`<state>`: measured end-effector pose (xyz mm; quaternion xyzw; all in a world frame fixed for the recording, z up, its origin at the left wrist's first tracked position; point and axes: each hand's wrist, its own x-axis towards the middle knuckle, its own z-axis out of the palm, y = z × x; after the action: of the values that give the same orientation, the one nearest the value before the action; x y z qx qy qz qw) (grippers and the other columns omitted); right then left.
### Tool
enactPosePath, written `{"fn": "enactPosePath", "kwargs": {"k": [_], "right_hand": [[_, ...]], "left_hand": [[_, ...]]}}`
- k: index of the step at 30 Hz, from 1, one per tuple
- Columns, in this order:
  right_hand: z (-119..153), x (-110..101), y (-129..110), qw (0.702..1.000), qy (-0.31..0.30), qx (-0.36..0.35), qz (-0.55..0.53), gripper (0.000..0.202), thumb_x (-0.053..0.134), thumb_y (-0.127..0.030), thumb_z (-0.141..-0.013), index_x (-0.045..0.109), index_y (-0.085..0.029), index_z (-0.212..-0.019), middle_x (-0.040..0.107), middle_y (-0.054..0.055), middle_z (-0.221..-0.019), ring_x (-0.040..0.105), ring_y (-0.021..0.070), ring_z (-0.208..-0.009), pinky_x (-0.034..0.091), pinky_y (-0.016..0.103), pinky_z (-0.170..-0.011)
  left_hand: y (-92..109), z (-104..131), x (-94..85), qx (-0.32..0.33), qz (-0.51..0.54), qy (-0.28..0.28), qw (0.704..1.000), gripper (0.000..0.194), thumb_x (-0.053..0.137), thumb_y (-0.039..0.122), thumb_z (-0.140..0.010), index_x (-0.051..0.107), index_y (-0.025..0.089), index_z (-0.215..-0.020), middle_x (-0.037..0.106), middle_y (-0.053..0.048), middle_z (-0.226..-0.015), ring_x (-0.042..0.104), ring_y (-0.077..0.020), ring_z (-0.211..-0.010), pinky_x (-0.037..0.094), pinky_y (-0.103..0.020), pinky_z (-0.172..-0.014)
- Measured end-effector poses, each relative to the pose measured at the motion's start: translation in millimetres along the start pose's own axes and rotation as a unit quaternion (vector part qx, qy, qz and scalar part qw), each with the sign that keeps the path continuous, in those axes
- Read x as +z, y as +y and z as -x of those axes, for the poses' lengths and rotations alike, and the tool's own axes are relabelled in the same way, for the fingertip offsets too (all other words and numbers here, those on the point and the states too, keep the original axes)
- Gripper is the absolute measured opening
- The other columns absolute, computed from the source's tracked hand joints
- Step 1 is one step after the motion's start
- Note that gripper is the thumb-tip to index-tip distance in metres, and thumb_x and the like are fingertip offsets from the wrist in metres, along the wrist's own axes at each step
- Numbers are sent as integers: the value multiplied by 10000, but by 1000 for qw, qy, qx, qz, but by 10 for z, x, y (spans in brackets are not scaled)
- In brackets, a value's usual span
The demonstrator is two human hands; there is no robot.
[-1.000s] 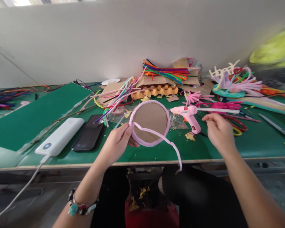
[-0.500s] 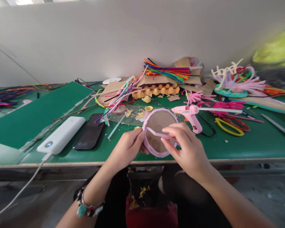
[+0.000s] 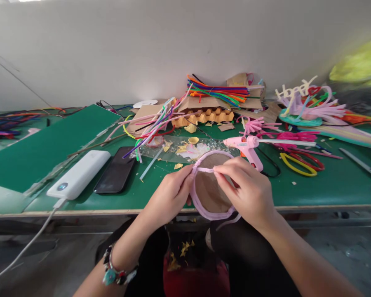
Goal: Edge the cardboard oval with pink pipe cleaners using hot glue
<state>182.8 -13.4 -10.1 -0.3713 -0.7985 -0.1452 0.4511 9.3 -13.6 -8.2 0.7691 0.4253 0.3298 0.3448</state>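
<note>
A round brown cardboard disc [image 3: 214, 192] has a pale pink fuzzy rim [image 3: 200, 205] around its edge. My left hand [image 3: 176, 187] pinches the rim at its upper left. Between the thumb and forefinger of my right hand [image 3: 245, 185] is a pale pink pipe cleaner [image 3: 206, 169], stretched across the disc's upper part from the left side of the rim. Its loose end hangs below my right hand. The disc is held tilted at the table's front edge, and my right fingers hide part of its right side.
A pink glue gun [image 3: 249, 149] lies just beyond my right hand. On the left are a white power bank [image 3: 80, 173] with a cable and a black phone [image 3: 116, 171]. Behind lie an egg carton [image 3: 204, 117], pipe cleaners [image 3: 219, 90] and yellow scraps.
The disc has moved slightly right and toward me. My right hand now grips the pipe cleaner with fingertips closer together, and the loose end has come into view below it.
</note>
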Motion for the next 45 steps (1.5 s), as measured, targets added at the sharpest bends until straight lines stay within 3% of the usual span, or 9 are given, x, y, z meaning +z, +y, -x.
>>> {"fn": "enactPosePath", "kwargs": {"k": [11,17,22,26,45], "right_hand": [[-48,21,35,999,18,12,43,120,545,-53,-737,535,-158,-681,575,8,-620,545,85,-593,446,199,-593],[-56,-4,8,996,21,-52,67,59,568,-97,-740,564,-156,-745,578,26,-651,537,101,-606,445,210,-584],[-47,-13,4,992,38,-103,63,122,587,-86,-744,590,-172,-830,563,19,-687,534,101,-649,432,230,-618],[-54,4,18,992,54,-93,61,136,608,-77,-729,577,-178,-814,583,12,-709,552,100,-681,437,245,-662],[-68,25,34,993,33,-57,97,114,601,-139,-746,524,-183,-674,588,5,-630,543,115,-590,423,254,-581]], "left_hand": [[45,4,35,14,-11,-9,1000,248,309,191,-896,378,190,-658,437,67,-510,445,-71,-469,334,-185,-501],[46,7,38,11,-9,0,1000,252,302,216,-907,389,188,-672,420,71,-506,429,-68,-449,324,-187,-486],[38,0,50,16,-12,-3,1000,244,304,214,-907,393,186,-681,426,69,-507,435,-67,-458,326,-184,-490],[35,2,52,12,-6,-10,1000,238,296,215,-907,421,181,-708,425,68,-512,442,-66,-449,332,-183,-479],[82,26,57,6,-39,-11,999,235,297,207,-900,449,175,-723,432,48,-543,429,-85,-464,328,-202,-473]]}}
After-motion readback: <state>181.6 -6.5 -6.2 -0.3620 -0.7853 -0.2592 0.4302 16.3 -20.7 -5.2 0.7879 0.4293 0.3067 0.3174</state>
